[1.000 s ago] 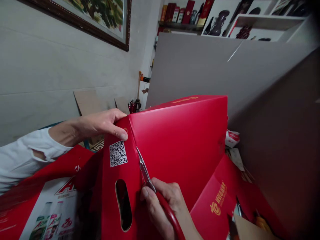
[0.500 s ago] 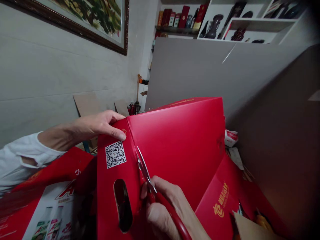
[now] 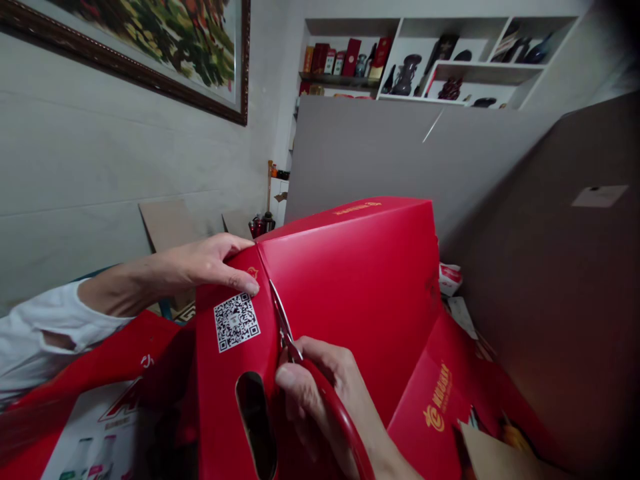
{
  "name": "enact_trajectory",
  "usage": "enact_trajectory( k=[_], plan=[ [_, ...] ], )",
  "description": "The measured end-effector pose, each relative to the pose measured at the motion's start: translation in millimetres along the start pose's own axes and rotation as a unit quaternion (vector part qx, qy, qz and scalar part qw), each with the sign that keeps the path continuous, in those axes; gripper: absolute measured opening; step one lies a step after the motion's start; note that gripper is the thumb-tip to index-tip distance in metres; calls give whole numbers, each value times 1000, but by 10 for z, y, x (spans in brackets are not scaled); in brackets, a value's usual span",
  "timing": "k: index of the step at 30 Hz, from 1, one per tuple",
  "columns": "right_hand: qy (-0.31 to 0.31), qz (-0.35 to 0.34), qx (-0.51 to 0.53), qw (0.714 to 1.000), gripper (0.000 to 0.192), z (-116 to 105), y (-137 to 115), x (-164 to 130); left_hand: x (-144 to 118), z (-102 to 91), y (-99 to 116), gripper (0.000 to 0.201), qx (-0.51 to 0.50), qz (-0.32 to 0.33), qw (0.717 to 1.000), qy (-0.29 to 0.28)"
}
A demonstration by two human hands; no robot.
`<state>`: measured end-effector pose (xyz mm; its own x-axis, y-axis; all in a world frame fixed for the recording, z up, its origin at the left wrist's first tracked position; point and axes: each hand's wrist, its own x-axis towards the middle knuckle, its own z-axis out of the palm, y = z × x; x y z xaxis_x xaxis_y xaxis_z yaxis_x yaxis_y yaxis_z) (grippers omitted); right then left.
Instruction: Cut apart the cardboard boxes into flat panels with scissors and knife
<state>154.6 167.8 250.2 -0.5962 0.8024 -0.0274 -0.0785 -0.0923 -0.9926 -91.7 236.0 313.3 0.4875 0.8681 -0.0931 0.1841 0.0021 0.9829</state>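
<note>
The large red cardboard carton [image 3: 350, 293] stands between the hands: the left hand [image 3: 210, 263] clasps its top corner above a white QR-code sticker [image 3: 237, 322], while the right hand [image 3: 320, 393] is closed round red-handled scissors [image 3: 300, 360] whose blades lie along the carton's corner edge. One oval handle slot [image 3: 255, 427] opens below the sticker. Behind stand one grey board [image 3: 380, 153], one framed painting [image 3: 150, 40] and one white wall shelf [image 3: 420, 67].
</note>
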Motion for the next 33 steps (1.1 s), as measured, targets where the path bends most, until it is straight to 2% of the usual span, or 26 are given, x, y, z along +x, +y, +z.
enact_trajectory(
  k=[6,11,14,18,22,24,28,31,33],
  plan=[
    [9,-54,-146,988,39,-27,-3,-13,-2,-2,-10,57,-3,2,1000,-1],
    [21,-72,-168,983,47,-36,81,-21,-31,15,-12,58,15,-11,1000,1],
    [27,-69,-132,989,47,-22,117,-37,-50,24,-6,59,22,-15,1000,0],
    [-19,-61,-9,998,41,11,87,-57,-64,27,16,60,18,-2,1000,0],
    [-32,-35,40,998,44,66,-24,-55,-70,26,42,58,13,2,1000,3],
    [-19,-16,13,1000,43,77,-72,-48,-68,23,49,55,18,16,1000,-2],
    [24,-37,-124,991,44,47,-69,-25,-65,20,42,47,35,17,999,4],
    [37,-43,-157,986,49,18,-11,-15,-74,9,41,55,32,-15,999,-10],
    [33,-49,-154,986,51,9,26,-15,-87,-1,61,64,28,-31,998,-43]
  ],
)
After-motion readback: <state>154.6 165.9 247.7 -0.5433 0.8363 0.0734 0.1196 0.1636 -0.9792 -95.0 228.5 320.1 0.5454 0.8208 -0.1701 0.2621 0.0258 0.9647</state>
